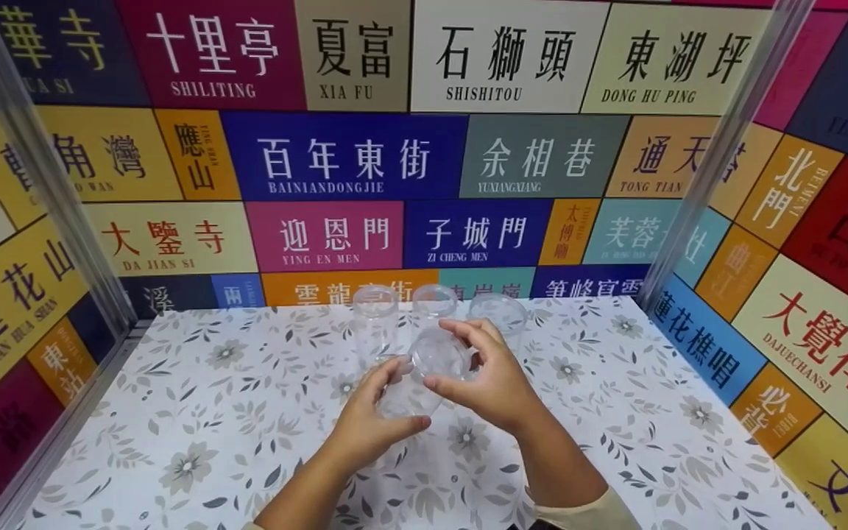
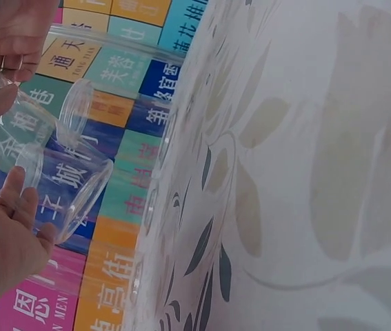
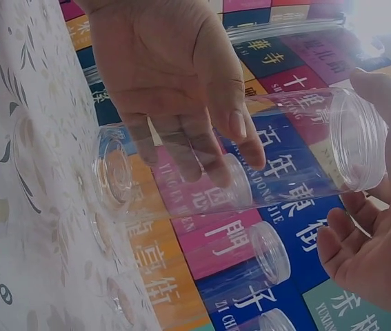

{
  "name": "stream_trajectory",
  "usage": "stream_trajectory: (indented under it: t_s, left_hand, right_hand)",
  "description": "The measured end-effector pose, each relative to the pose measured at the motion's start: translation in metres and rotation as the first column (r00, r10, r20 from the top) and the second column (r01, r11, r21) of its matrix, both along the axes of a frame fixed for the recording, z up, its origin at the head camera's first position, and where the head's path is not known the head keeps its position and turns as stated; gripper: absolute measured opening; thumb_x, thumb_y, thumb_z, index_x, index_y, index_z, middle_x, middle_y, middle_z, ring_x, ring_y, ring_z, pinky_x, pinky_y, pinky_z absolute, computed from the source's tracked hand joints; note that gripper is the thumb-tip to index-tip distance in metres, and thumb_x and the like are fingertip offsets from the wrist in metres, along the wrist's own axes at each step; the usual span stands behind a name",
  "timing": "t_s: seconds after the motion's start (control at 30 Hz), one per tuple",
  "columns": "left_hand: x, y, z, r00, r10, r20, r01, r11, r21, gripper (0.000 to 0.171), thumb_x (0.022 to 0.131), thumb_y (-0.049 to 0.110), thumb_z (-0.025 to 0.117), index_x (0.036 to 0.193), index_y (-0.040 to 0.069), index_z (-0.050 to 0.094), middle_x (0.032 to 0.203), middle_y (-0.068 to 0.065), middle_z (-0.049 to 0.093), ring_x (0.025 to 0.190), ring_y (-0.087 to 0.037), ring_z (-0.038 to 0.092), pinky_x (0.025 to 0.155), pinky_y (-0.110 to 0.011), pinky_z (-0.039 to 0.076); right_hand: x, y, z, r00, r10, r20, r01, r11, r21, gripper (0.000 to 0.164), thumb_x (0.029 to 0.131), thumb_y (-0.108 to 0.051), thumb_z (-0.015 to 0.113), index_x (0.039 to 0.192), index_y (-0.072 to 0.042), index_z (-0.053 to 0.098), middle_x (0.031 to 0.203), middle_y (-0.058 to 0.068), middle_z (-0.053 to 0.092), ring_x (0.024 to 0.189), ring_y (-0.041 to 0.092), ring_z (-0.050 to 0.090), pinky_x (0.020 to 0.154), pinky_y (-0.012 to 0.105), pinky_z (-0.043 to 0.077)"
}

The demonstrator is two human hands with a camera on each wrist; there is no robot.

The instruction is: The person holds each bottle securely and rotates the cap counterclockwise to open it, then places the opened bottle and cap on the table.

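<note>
In the head view, a clear plastic jar (image 1: 411, 397) is held off the table, its round top (image 1: 439, 356) tilted toward the head camera. My right hand (image 1: 494, 379) grips this top, thumb on the near side and fingers on the far side. Lower down, my left hand (image 1: 372, 419) holds the jar's body between thumb and fingers. The right wrist view shows the ribbed top end (image 3: 361, 141) under the right hand (image 3: 381, 241), with the left hand (image 3: 174, 83) around the body. I cannot tell whether the ribbed end is a lid or a bare neck.
Behind the hands stand three clear jars, a left one (image 1: 376, 316), a middle one (image 1: 435, 300) and a right one (image 1: 499, 315). A floral cloth (image 1: 196, 412) covers the table. Colourful sign-covered walls (image 1: 343, 158) rise at the back and both sides.
</note>
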State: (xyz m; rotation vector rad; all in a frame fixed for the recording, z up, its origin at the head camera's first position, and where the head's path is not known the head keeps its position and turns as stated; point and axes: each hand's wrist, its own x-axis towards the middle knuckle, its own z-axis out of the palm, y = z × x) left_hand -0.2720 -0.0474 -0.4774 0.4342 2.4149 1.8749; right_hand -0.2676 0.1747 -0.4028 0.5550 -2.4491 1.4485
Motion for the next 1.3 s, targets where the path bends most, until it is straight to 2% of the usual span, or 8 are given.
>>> stream_trajectory:
  t_s: [0.33,0.47,0.6,0.8,0.9,1.03,1.2,1.3]
  left_hand:
    - [0.000,0.001,0.002,1.000,0.016,0.005,-0.016,1.000,-0.016,0.092,0.080,0.034,0.094,0.160,0.030,0.048,0.163,-0.005,0.048,0.154,-0.035,0.044,0.127,-0.065,0.035]
    - [-0.003,0.001,0.001,1.000,0.021,-0.012,-0.022,0.999,-0.024,0.089,0.078,0.036,0.095,0.156,0.036,0.051,0.162,-0.002,0.050,0.152,-0.032,0.046,0.125,-0.066,0.036]
    - [-0.003,0.000,0.000,0.999,0.031,-0.017,-0.031,0.999,-0.014,0.090,0.077,0.034,0.095,0.156,0.034,0.051,0.160,-0.003,0.052,0.152,-0.033,0.046,0.126,-0.065,0.035]
    - [-0.004,-0.004,0.002,0.997,0.072,0.023,-0.073,0.997,0.024,0.094,0.079,0.035,0.095,0.160,0.029,0.047,0.162,-0.005,0.052,0.155,-0.033,0.044,0.129,-0.061,0.032]
    - [-0.007,-0.006,0.003,0.995,0.093,0.022,-0.094,0.994,0.051,0.094,0.080,0.034,0.095,0.160,0.027,0.046,0.161,-0.003,0.054,0.155,-0.031,0.044,0.131,-0.060,0.030]
    - [-0.014,-0.014,0.005,0.988,0.152,-0.007,-0.151,0.985,0.078,0.089,0.082,0.031,0.093,0.158,0.024,0.047,0.161,-0.003,0.055,0.153,-0.033,0.046,0.130,-0.060,0.032]
    - [-0.025,-0.029,0.007,0.969,0.248,-0.010,-0.246,0.964,0.103,0.084,0.082,0.032,0.093,0.154,0.025,0.051,0.161,-0.004,0.053,0.153,-0.032,0.043,0.128,-0.060,0.034]
    - [-0.033,-0.039,0.009,0.960,0.280,0.015,-0.279,0.953,0.121,0.087,0.083,0.033,0.093,0.157,0.027,0.047,0.162,0.000,0.052,0.154,-0.029,0.040,0.130,-0.058,0.031]
  right_hand:
    - [0.000,0.001,0.002,1.000,-0.009,0.016,0.009,1.000,0.021,0.070,0.081,-0.037,0.091,0.145,-0.032,0.063,0.138,-0.002,0.057,0.120,0.015,0.054,0.097,0.033,0.050]
    - [-0.001,0.004,0.002,1.000,-0.007,0.020,0.007,1.000,-0.008,0.068,0.081,-0.033,0.091,0.144,-0.028,0.064,0.140,-0.001,0.057,0.121,0.017,0.055,0.098,0.034,0.052]
    - [-0.004,0.008,0.002,1.000,0.006,0.018,-0.005,0.998,-0.059,0.067,0.083,-0.028,0.089,0.145,-0.022,0.063,0.134,0.004,0.058,0.118,0.019,0.056,0.094,0.033,0.053]
    - [-0.007,0.015,0.001,0.999,0.030,0.016,-0.027,0.987,-0.156,0.066,0.086,-0.019,0.085,0.146,-0.013,0.059,0.126,0.012,0.060,0.114,0.028,0.056,0.088,0.027,0.053]
    - [-0.010,0.018,0.001,0.998,0.056,0.017,-0.050,0.971,-0.232,0.066,0.087,-0.013,0.083,0.147,-0.007,0.056,0.127,0.014,0.060,0.113,0.030,0.055,0.087,0.024,0.053]
    - [-0.017,0.027,0.001,0.996,0.088,0.026,-0.073,0.936,-0.345,0.068,0.088,-0.004,0.079,0.150,-0.002,0.052,0.131,0.013,0.060,0.114,0.027,0.057,0.088,0.023,0.055]
    - [-0.025,0.043,-0.001,0.994,0.097,0.055,-0.062,0.889,-0.454,0.075,0.089,0.006,0.076,0.156,-0.004,0.045,0.137,0.012,0.059,0.116,0.035,0.058,0.087,0.024,0.059]
    - [-0.030,0.055,-0.003,0.993,0.088,0.073,-0.043,0.878,-0.477,0.080,0.088,0.010,0.076,0.159,-0.006,0.042,0.145,0.013,0.056,0.122,0.040,0.056,0.088,0.024,0.059]
